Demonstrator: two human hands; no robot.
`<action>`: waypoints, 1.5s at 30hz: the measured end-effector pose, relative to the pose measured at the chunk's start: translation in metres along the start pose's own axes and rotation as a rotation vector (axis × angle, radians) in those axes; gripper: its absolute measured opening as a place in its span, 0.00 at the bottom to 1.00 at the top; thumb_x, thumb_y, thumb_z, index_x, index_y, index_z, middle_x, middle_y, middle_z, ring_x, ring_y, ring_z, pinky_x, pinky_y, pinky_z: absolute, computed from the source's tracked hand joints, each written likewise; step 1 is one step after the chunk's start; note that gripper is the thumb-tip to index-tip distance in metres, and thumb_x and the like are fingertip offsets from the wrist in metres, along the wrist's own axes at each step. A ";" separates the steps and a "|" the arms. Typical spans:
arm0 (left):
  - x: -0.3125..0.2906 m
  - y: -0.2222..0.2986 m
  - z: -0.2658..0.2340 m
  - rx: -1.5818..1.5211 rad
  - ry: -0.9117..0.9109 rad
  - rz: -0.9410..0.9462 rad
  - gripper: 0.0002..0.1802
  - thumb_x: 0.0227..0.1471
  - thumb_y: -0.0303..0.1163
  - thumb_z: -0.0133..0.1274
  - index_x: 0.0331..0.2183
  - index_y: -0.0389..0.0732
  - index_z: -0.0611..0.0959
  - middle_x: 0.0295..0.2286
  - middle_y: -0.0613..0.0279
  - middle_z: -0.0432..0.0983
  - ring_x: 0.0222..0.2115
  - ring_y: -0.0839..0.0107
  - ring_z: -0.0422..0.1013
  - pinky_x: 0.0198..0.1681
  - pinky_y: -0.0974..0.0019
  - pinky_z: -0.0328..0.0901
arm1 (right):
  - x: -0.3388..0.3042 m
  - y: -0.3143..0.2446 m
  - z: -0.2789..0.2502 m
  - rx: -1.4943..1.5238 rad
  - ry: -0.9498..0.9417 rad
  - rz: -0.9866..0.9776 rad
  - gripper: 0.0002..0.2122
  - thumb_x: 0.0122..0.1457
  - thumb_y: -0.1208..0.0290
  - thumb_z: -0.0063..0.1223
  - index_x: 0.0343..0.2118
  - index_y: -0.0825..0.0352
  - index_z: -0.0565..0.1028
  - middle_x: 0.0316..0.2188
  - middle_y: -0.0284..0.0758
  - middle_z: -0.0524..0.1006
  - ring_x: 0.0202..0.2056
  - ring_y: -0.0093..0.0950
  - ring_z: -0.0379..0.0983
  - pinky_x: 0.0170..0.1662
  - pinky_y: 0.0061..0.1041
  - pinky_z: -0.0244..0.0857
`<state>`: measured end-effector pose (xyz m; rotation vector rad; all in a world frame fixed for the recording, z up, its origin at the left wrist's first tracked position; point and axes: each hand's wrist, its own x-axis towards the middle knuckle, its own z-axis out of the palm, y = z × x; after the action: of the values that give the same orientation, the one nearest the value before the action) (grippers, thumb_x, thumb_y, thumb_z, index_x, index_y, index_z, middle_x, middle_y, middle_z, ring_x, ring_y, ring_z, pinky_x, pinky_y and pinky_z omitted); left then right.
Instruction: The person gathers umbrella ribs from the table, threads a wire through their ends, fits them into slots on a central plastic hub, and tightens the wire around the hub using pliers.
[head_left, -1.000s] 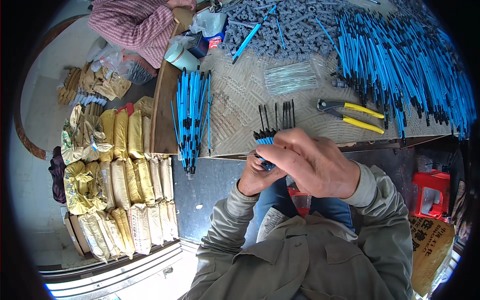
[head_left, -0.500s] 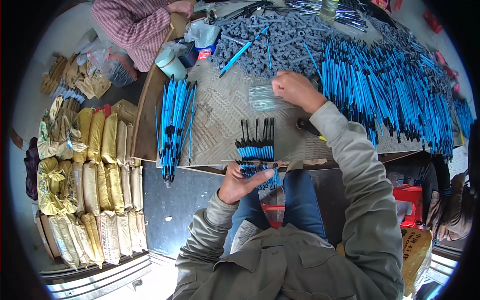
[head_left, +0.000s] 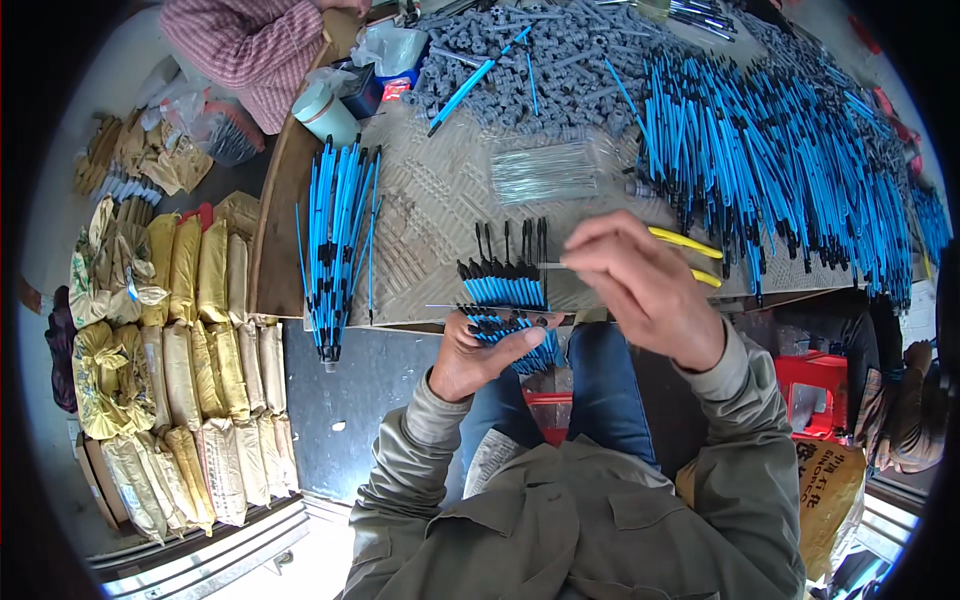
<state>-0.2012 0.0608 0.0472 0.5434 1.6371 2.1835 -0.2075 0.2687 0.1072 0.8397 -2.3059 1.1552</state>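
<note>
My left hand (head_left: 470, 358) is closed around a bundle of thin blue rods (head_left: 505, 292) with black ends, at the front edge of the table. The black tips point away from me, and the lower part of the bundle is partly behind my thumb. A thin wire (head_left: 440, 306) lies across the bundle just above my left hand. My right hand (head_left: 650, 290) is beside the bundle on the right, fingertips pinched at a thin pale wire. Yellow-handled pliers (head_left: 685, 240) lie partly behind my right hand. A stack of straight silvery wires (head_left: 543, 172) rests farther back.
Many blue rods (head_left: 750, 160) are heaped at the right, with grey plastic parts (head_left: 560, 65) behind. Another group of blue rods (head_left: 340, 235) lies at the left edge beside a pale green container (head_left: 325, 112). Someone in a pink sweater (head_left: 245, 60) is at the far left.
My right hand has come from the stack of wires toward me, to the right side of the bundle. A wire now shows across the bundle. The pliers' yellow handles are more exposed.
</note>
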 end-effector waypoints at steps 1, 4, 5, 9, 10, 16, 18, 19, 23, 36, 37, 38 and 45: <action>0.000 0.001 0.000 0.003 -0.006 -0.006 0.18 0.48 0.19 0.53 0.43 0.32 0.71 0.34 0.50 0.76 0.39 0.59 0.73 0.44 0.57 0.67 | -0.003 -0.003 -0.001 0.000 0.007 0.006 0.08 0.48 0.84 0.53 0.32 0.69 0.73 0.32 0.37 0.69 0.24 0.26 0.70 0.27 0.20 0.64; 0.001 0.002 0.002 0.014 0.007 -0.045 0.17 0.48 0.21 0.53 0.43 0.30 0.71 0.33 0.47 0.77 0.39 0.59 0.73 0.44 0.57 0.67 | -0.008 -0.006 -0.003 -0.164 0.002 0.039 0.10 0.45 0.83 0.56 0.32 0.67 0.76 0.29 0.35 0.68 0.22 0.25 0.69 0.24 0.20 0.63; 0.002 0.002 0.003 0.017 0.005 -0.047 0.17 0.48 0.21 0.53 0.43 0.30 0.71 0.33 0.47 0.77 0.39 0.59 0.73 0.44 0.57 0.67 | -0.008 -0.005 -0.003 -0.163 0.006 0.040 0.10 0.45 0.83 0.56 0.32 0.67 0.76 0.29 0.35 0.68 0.22 0.25 0.69 0.24 0.20 0.63; 0.001 0.001 0.004 -0.002 0.026 -0.036 0.17 0.49 0.22 0.53 0.42 0.30 0.71 0.33 0.48 0.77 0.39 0.59 0.73 0.45 0.58 0.67 | -0.007 -0.003 0.002 -0.191 0.049 0.036 0.11 0.42 0.83 0.57 0.31 0.65 0.77 0.26 0.33 0.66 0.20 0.24 0.67 0.22 0.20 0.62; 0.000 0.002 0.003 0.010 0.021 -0.042 0.18 0.49 0.22 0.53 0.43 0.30 0.71 0.34 0.48 0.77 0.39 0.59 0.73 0.45 0.58 0.67 | -0.006 -0.003 0.003 -0.204 0.051 0.027 0.11 0.42 0.83 0.57 0.31 0.65 0.77 0.26 0.33 0.66 0.20 0.23 0.67 0.22 0.20 0.62; 0.002 0.005 0.005 -0.014 0.027 -0.017 0.13 0.48 0.17 0.52 0.39 0.31 0.75 0.35 0.55 0.77 0.40 0.68 0.72 0.42 0.66 0.68 | -0.002 -0.011 0.001 -0.346 -0.009 0.020 0.10 0.42 0.80 0.58 0.30 0.63 0.77 0.23 0.31 0.66 0.18 0.23 0.68 0.20 0.22 0.61; 0.001 0.005 0.006 0.012 0.029 -0.012 0.13 0.48 0.17 0.52 0.39 0.31 0.75 0.35 0.55 0.77 0.40 0.69 0.72 0.42 0.67 0.68 | 0.004 -0.016 -0.004 -0.376 -0.050 0.020 0.10 0.42 0.79 0.58 0.30 0.63 0.77 0.23 0.30 0.67 0.18 0.24 0.68 0.19 0.22 0.61; 0.001 0.006 0.006 0.036 0.029 -0.008 0.13 0.48 0.17 0.52 0.40 0.31 0.75 0.35 0.55 0.77 0.40 0.69 0.72 0.42 0.67 0.67 | 0.007 -0.018 -0.006 -0.408 -0.093 0.021 0.09 0.42 0.79 0.58 0.29 0.62 0.77 0.22 0.30 0.67 0.18 0.24 0.69 0.19 0.23 0.60; -0.001 0.006 0.005 0.033 0.028 -0.031 0.14 0.48 0.17 0.52 0.40 0.31 0.74 0.34 0.55 0.77 0.40 0.71 0.72 0.41 0.69 0.67 | 0.015 -0.019 -0.011 -0.419 -0.163 0.012 0.08 0.42 0.78 0.58 0.28 0.62 0.77 0.21 0.31 0.68 0.18 0.27 0.69 0.19 0.24 0.60; 0.001 0.003 0.004 -0.025 -0.006 -0.003 0.17 0.48 0.15 0.51 0.43 0.29 0.72 0.38 0.52 0.74 0.41 0.64 0.71 0.45 0.64 0.66 | 0.008 -0.009 -0.006 -0.151 -0.094 0.088 0.05 0.45 0.77 0.57 0.27 0.62 0.76 0.20 0.31 0.69 0.18 0.29 0.69 0.20 0.26 0.60; 0.001 0.004 0.004 -0.022 -0.007 -0.006 0.17 0.48 0.15 0.51 0.43 0.29 0.72 0.38 0.52 0.74 0.41 0.64 0.71 0.45 0.64 0.66 | 0.008 -0.009 -0.006 -0.150 -0.091 0.090 0.05 0.45 0.77 0.57 0.27 0.62 0.76 0.20 0.31 0.69 0.18 0.29 0.69 0.20 0.26 0.60; 0.002 0.005 0.004 -0.009 -0.018 -0.001 0.17 0.48 0.15 0.51 0.43 0.29 0.71 0.38 0.52 0.74 0.42 0.63 0.71 0.45 0.64 0.66 | 0.010 -0.009 -0.008 -0.186 -0.114 0.075 0.05 0.46 0.76 0.57 0.27 0.62 0.76 0.20 0.31 0.69 0.18 0.29 0.69 0.19 0.26 0.59; 0.000 0.003 -0.002 0.063 -0.077 -0.024 0.18 0.48 0.16 0.50 0.44 0.30 0.71 0.37 0.50 0.75 0.42 0.61 0.71 0.46 0.62 0.66 | 0.022 -0.001 -0.017 -0.212 -0.188 -0.035 0.04 0.46 0.74 0.58 0.26 0.62 0.76 0.19 0.30 0.68 0.18 0.29 0.68 0.19 0.27 0.57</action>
<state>-0.2029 0.0584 0.0496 0.6143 1.6684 2.0729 -0.2211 0.2747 0.1312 0.9373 -2.5003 0.8289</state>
